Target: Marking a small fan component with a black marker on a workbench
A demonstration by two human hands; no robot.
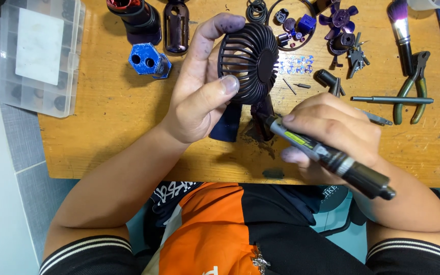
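— While the left hand (199, 97) holds that round black slatted plastic fan grille (248, 62) up over the wooden tabletop (103, 127), how is it gripped?

— Thumb pressed on the near-left rim, the stained fingers curled over the far rim. The hand is clamped on the grille, which stands tilted above the middle of the table, its dark handle part (227, 125) hanging down toward the near edge.

— And the right hand (332, 135)?

— Closed tight around a dark pen-shaped tool with a grey and yellow-green barrel (327, 155). Its tip points left and meets the dark piece just under the grille; its back end sticks out past the near edge of the table.

— What room is there around them?

— To the left the wood lies bare as far as the clear plastic compartment box (39, 53), which overhangs the table's left edge. Far left of the grille stands a blue hexagonal block with two holes (148, 61), near the left wrist but apart from it. Behind it, at the far edge, are a dark red cylinder (138, 18) and a dark purple shell (176, 25).

— And to the right?

— Crowded. Purple fan blades (338, 18) and small parts lie far right of the grille, green-handled pliers (413, 86) and a thin grey metal rod (390, 100) just beyond the right knuckles, a purple-tipped brush (401, 28) farther off. Dark shavings (260, 140) lie on the wood below the tool tip.
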